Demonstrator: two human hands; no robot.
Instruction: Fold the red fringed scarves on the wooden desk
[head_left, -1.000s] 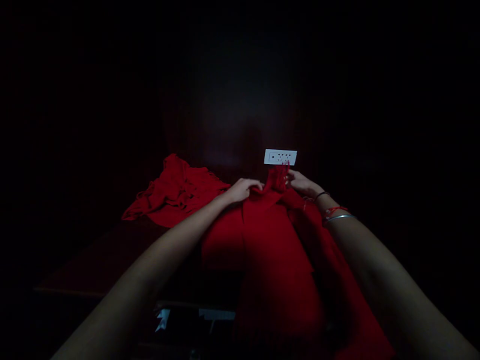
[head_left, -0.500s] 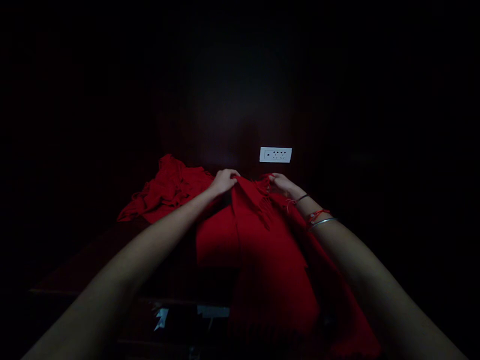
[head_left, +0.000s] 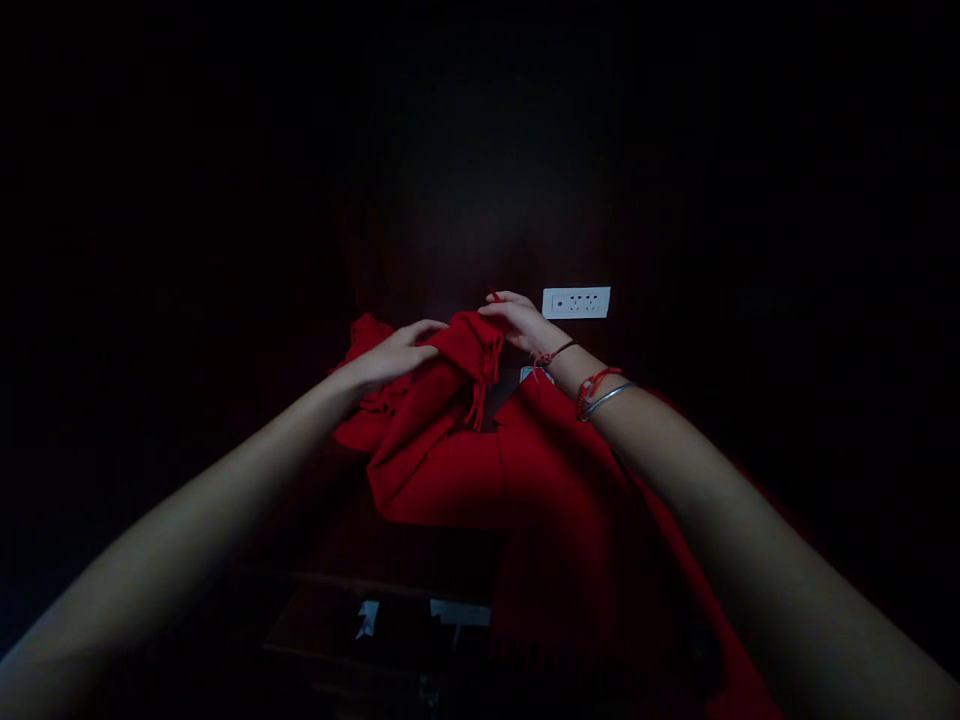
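A red fringed scarf (head_left: 450, 475) lies partly folded on the dark surface, its near part hanging over the front edge. My left hand (head_left: 401, 355) has a raised fold of the scarf between its thumb and fingers. Higher and to the right, my right hand (head_left: 517, 317) is closed on the scarf's upper end, with a bit of red showing at its fingertips. Tassels dangle between the two hands. Beyond my left hand is a crumpled heap of red cloth (head_left: 367, 330), partly hidden by that hand and the lifted fold.
A white socket panel (head_left: 576, 303) is on the dark wall behind my right hand. A small pale-edged object (head_left: 535, 374) shows below my right wrist. Under the front edge are pale pieces (head_left: 459, 612) that I cannot identify. Deep shadow hides the sides.
Both hands have moved left, carrying the scarf's fringed end toward the crumpled heap. My right hand is higher now, and a small pale-edged object has come into view below its wrist.
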